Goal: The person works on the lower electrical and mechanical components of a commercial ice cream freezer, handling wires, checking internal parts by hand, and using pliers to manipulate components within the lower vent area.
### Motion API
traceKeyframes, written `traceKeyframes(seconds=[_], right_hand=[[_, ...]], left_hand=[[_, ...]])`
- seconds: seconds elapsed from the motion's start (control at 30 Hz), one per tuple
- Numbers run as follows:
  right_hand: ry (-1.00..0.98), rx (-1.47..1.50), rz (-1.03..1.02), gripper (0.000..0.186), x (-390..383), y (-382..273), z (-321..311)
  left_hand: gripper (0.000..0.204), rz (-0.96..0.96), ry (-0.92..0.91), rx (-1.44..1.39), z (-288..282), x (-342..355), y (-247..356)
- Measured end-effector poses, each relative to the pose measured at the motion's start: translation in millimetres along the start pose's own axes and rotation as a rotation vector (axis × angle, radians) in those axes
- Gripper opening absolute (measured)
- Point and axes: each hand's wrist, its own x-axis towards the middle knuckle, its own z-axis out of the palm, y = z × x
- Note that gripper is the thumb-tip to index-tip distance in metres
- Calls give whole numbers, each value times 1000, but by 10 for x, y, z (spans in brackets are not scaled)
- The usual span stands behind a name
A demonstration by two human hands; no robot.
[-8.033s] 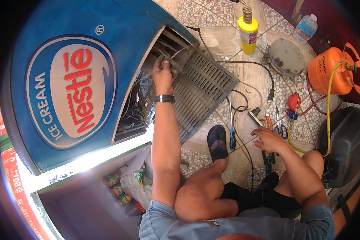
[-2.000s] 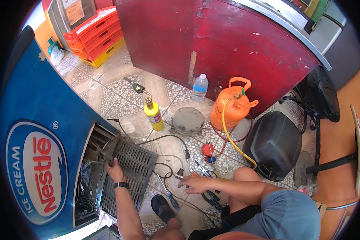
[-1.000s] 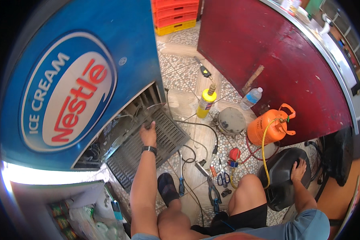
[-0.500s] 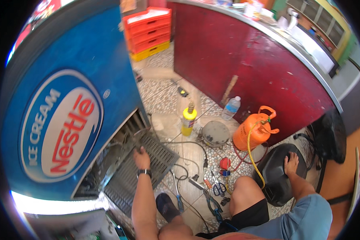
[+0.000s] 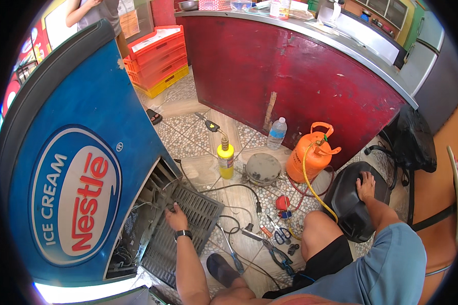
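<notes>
My left hand, with a dark watch on the wrist, is at the dark slatted grille, beside the open lower compartment of a blue cabinet. Its fingers are curled at a dark part by the opening; what they grip is hidden. My right hand lies flat, fingers stretched, on a black molded case on the floor at my right. Between my legs and the grille are a screwdriver, pliers and scissors.
A yellow torch cylinder, a round dark compressor-like body, a water bottle and an orange gas cylinder with hoses stand before a red counter. Cables cross the floor. Stacked crates and another person are at the back left.
My view has shifted, bringing another person into sight at the upper left. Both hands keep nearly the same places, left at the grille and right on the black case.
</notes>
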Motion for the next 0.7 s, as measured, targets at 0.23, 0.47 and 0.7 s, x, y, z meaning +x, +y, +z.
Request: traceKeyframes(seconds=[0.23,0.47,0.7], right_hand=[[-12,2,-10,34,-23,-68,5],[4,1,-8,34,19,-17,28],[-21,-19,24,35,19,34,41]], left_hand=[[70,-18,-17,-46,-46,82,31],[74,-64,-19,-141,-81,2,31],[71,-56,-28,-125,5,-41,-33]])
